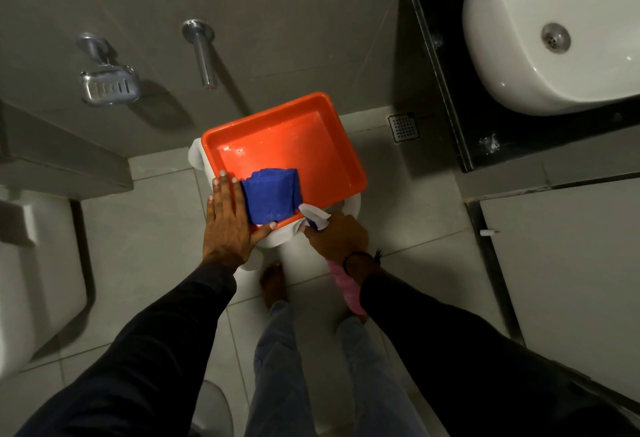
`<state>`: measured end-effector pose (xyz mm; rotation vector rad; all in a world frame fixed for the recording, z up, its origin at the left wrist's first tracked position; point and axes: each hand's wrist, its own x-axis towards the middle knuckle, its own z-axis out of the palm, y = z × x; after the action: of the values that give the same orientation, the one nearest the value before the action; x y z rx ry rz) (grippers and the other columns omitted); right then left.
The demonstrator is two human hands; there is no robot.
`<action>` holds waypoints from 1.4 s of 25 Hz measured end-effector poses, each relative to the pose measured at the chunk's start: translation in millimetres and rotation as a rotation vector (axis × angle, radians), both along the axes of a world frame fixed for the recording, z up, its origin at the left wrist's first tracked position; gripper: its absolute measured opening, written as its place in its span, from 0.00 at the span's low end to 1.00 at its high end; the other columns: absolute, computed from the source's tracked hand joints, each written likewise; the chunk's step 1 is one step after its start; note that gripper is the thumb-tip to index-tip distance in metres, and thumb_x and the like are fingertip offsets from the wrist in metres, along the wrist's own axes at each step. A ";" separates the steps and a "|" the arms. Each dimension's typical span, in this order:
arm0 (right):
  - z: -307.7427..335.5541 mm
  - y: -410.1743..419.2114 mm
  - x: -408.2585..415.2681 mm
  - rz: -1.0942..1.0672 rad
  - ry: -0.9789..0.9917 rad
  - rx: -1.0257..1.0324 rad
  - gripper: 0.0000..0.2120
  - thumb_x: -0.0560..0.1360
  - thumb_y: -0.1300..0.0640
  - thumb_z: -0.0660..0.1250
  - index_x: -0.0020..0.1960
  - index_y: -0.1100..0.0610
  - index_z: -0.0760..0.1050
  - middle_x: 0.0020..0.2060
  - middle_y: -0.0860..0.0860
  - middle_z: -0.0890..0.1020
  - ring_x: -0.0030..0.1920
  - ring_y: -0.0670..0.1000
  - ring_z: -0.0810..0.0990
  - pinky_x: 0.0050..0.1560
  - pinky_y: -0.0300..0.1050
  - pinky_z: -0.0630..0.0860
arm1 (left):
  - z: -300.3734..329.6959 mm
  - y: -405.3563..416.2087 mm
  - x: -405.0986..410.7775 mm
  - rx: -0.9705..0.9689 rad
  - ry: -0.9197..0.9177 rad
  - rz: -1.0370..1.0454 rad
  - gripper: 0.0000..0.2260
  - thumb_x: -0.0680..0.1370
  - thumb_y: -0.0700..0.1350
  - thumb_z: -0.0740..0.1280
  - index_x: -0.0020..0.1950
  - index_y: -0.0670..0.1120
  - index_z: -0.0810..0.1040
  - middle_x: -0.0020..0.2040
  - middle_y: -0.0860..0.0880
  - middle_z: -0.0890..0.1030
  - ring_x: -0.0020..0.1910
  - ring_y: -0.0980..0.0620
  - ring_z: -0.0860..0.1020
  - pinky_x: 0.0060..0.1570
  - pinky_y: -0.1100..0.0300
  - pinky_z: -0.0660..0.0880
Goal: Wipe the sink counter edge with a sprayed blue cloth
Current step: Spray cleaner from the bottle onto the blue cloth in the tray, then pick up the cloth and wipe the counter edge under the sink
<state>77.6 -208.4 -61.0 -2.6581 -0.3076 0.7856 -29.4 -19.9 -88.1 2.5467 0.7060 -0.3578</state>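
A folded blue cloth (272, 194) lies in the near left corner of an orange tray (311, 146), which rests on a white stool. My left hand (230, 222) lies flat at the cloth's left edge, fingers spread, thumb under its near side. My right hand (337, 237) grips a pink spray bottle (343, 284) whose white nozzle (313, 213) points at the cloth. The white sink (554, 31) sits on a black counter (436, 66) at the upper right.
A wall spout (202, 52) and a metal soap dish (109, 85) hang on the grey wall. A toilet (38, 281) stands at the left. A floor drain (403, 127) lies beside the counter. A white cabinet door (568, 263) is at the right. My bare foot (273, 284) stands below the stool.
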 end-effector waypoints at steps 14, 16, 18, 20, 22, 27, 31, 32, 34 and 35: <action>103.6 74.1 125.9 -0.430 -0.152 0.574 0.17 0.72 0.44 0.74 0.42 0.60 0.83 0.34 0.56 0.86 0.37 0.53 0.86 0.44 0.53 0.84 | 3.6 1.0 0.0 0.002 -0.002 0.000 0.53 0.71 0.73 0.56 0.82 0.39 0.41 0.83 0.38 0.42 0.83 0.38 0.44 0.81 0.39 0.50; 95.2 85.5 135.1 -0.397 -0.221 0.655 0.17 0.74 0.50 0.74 0.40 0.65 0.81 0.33 0.58 0.85 0.35 0.55 0.85 0.41 0.52 0.83 | 0.4 1.9 -1.5 0.013 -0.004 -0.007 0.53 0.72 0.73 0.56 0.82 0.40 0.41 0.83 0.38 0.42 0.83 0.39 0.44 0.81 0.39 0.50; 80.5 92.8 134.2 -0.376 -0.261 0.720 0.18 0.74 0.55 0.75 0.32 0.63 0.75 0.27 0.55 0.78 0.29 0.48 0.77 0.33 0.45 0.75 | -3.3 2.4 -2.4 0.014 -0.013 -0.004 0.53 0.72 0.74 0.55 0.82 0.40 0.41 0.83 0.39 0.41 0.83 0.39 0.44 0.81 0.39 0.50; 64.7 95.5 130.5 -0.314 -0.310 0.733 0.20 0.75 0.59 0.75 0.30 0.51 0.69 0.24 0.48 0.72 0.26 0.44 0.71 0.30 0.39 0.68 | -5.5 2.2 -1.7 0.013 -0.013 0.003 0.53 0.72 0.73 0.57 0.82 0.41 0.40 0.83 0.39 0.41 0.83 0.40 0.43 0.81 0.39 0.50; 47.2 90.8 128.1 -0.254 -0.336 0.681 0.18 0.76 0.60 0.74 0.31 0.52 0.71 0.24 0.50 0.73 0.25 0.46 0.73 0.30 0.42 0.69 | -5.7 1.8 -1.4 0.017 -0.008 0.007 0.52 0.73 0.72 0.59 0.82 0.41 0.40 0.84 0.40 0.42 0.83 0.40 0.44 0.81 0.38 0.49; 27.9 71.1 105.9 -0.189 -0.310 0.656 0.11 0.77 0.52 0.71 0.40 0.56 0.77 0.32 0.55 0.82 0.34 0.53 0.82 0.39 0.55 0.81 | -2.1 2.3 1.2 0.056 0.074 -0.013 0.52 0.72 0.75 0.54 0.82 0.42 0.38 0.84 0.40 0.40 0.83 0.40 0.42 0.81 0.37 0.45; 43.4 60.5 86.1 -0.274 -0.168 0.586 0.21 0.72 0.47 0.77 0.61 0.54 0.78 0.51 0.51 0.85 0.51 0.51 0.83 0.57 0.50 0.81 | 7.5 3.0 3.6 0.104 0.123 -0.056 0.51 0.72 0.74 0.50 0.82 0.40 0.40 0.83 0.39 0.42 0.83 0.39 0.43 0.80 0.37 0.42; 44.4 55.8 77.2 -0.332 -0.131 0.542 0.27 0.71 0.45 0.77 0.65 0.55 0.76 0.56 0.53 0.84 0.56 0.53 0.83 0.61 0.51 0.80 | 10.7 3.3 4.6 0.113 0.126 -0.065 0.50 0.74 0.73 0.49 0.82 0.40 0.40 0.83 0.39 0.43 0.83 0.39 0.44 0.79 0.37 0.42; 41.7 41.8 49.9 -0.407 -0.110 0.407 0.33 0.70 0.43 0.78 0.68 0.59 0.74 0.61 0.57 0.82 0.61 0.57 0.81 0.64 0.55 0.78 | 18.4 4.4 10.1 0.133 0.131 -0.094 0.44 0.77 0.69 0.48 0.82 0.40 0.43 0.84 0.39 0.45 0.83 0.39 0.45 0.80 0.37 0.43; 38.3 36.9 34.7 -0.403 -0.087 0.328 0.33 0.70 0.43 0.77 0.67 0.61 0.74 0.61 0.58 0.81 0.62 0.59 0.80 0.64 0.57 0.77 | 20.1 6.3 14.5 0.139 0.133 -0.109 0.41 0.79 0.66 0.48 0.82 0.40 0.44 0.84 0.39 0.47 0.83 0.38 0.46 0.80 0.37 0.44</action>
<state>112.4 -171.5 -22.7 -2.3352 0.0760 0.4475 -14.9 -13.6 -68.0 2.7201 0.6631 -0.5364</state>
